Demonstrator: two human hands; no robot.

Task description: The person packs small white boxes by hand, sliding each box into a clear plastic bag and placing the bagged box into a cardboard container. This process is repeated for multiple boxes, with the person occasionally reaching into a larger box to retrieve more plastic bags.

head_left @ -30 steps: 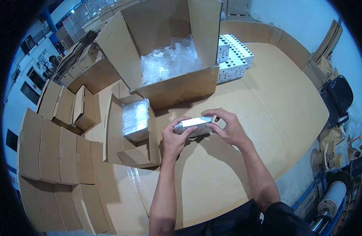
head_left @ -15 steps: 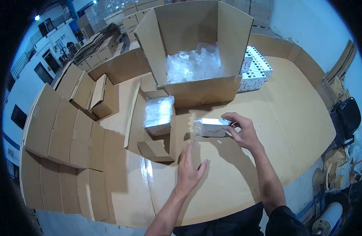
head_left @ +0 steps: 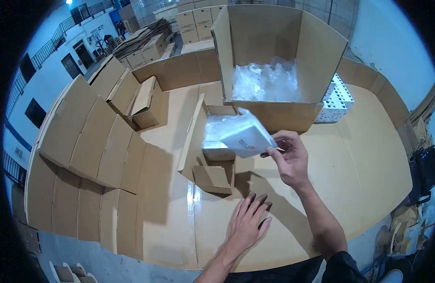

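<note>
My right hand (head_left: 292, 158) pinches one corner of a small white box in a clear plastic bag (head_left: 249, 140). The white box is tilted above the open small carton (head_left: 211, 178), with small print on its face. Inside that carton sit plastic-wrapped boxes (head_left: 211, 139), partly hidden behind the held one. The near end of the carton shows bare cardboard. My left hand (head_left: 248, 220) rests on the cardboard-covered table (head_left: 175, 236), fingers apart and holding nothing, just in front of the carton.
Behind the carton stands a large open box (head_left: 274, 113) with clear plastic bags (head_left: 264, 82) in it. White patterned boxes (head_left: 335, 106) are stacked at its right. Closed brown cartons (head_left: 85, 155) form a stacked wall on the left. A low cardboard rim (head_left: 179, 70) edges the table's back.
My right hand has lifted the white box from the table and tilted it over the small carton. My left hand has come down flat on the table. The view has shifted.
</note>
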